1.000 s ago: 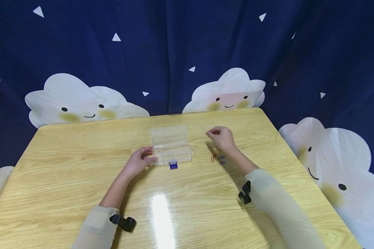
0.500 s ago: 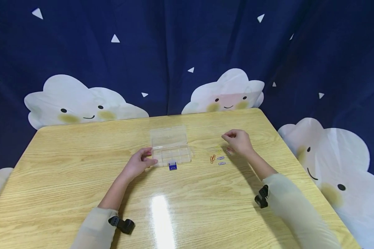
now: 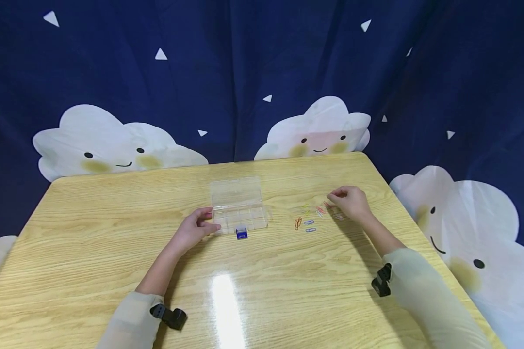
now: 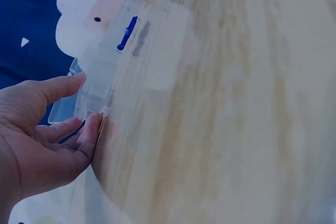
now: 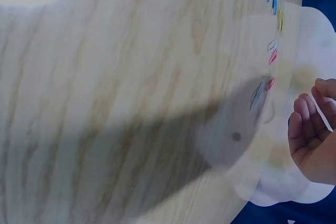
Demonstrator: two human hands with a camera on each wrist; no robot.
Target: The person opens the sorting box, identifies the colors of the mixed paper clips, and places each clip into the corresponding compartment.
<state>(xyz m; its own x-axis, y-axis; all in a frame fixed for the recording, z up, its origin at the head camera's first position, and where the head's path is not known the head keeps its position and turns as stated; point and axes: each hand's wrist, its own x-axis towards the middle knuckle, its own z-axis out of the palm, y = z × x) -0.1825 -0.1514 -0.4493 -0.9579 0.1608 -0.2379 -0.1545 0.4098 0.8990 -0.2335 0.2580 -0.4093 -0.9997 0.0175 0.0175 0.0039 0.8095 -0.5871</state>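
A clear plastic compartment box (image 3: 240, 218) lies on the table with its clear lid (image 3: 236, 192) raised behind it. At its front hangs a blue latch (image 3: 242, 233). My left hand (image 3: 194, 230) grips the box's left end, thumb at the front and fingers at the side; the left wrist view shows the fingertips on its edge. To the right, my right hand (image 3: 351, 203) hovers above the paper clips with loosely curled fingers, thumb and index finger close together. No clip shows between them in the right wrist view. Nearest under it are pink paper clips (image 5: 270, 84) and silver-blue ones (image 5: 256, 96).
Between box and right hand lie orange-red paper clips (image 3: 298, 223), blue paper clips (image 3: 309, 222) and yellow paper clips (image 3: 306, 209). The wooden table (image 3: 266, 291) ends at a dark blue curtain (image 3: 179, 87) printed with clouds.
My right hand has moved right and slightly nearer, from above the yellow clips to the right end of the clips, uncovering several. My left hand stays on the box.
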